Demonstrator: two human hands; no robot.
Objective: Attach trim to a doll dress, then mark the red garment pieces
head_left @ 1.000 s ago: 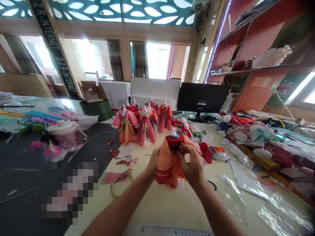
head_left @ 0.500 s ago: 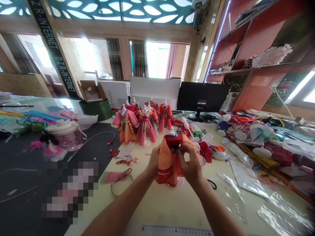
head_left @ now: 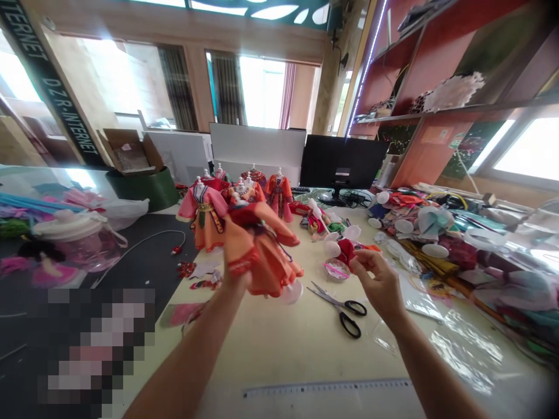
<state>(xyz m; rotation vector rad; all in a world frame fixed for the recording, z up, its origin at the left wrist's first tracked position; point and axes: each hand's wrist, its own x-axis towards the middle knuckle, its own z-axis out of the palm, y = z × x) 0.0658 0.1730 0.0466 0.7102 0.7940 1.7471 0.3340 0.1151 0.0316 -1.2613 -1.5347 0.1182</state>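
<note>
My left hand grips an orange doll dress with red trim, tilted on its white stand. The garment covers most of that hand's fingers. To the right, my right hand has its thumb and fingertips pinched together beside a piece of red cloth. Whatever is between those fingertips is too small to make out. A small round pink-and-clear box sits just left of them. Black-handled scissors lie partly spread on the table between my hands.
Several dressed doll forms stand behind the held dress. A monitor is at the back, and heaped fabric scraps fill the right side. A ruler lies at the front edge, a pink jar on the left.
My right hand has left the dress and moved right, beside the red cloth. My left hand has carried the dress left and tilted it, uncovering the scissors. The view has turned slightly right and down.
</note>
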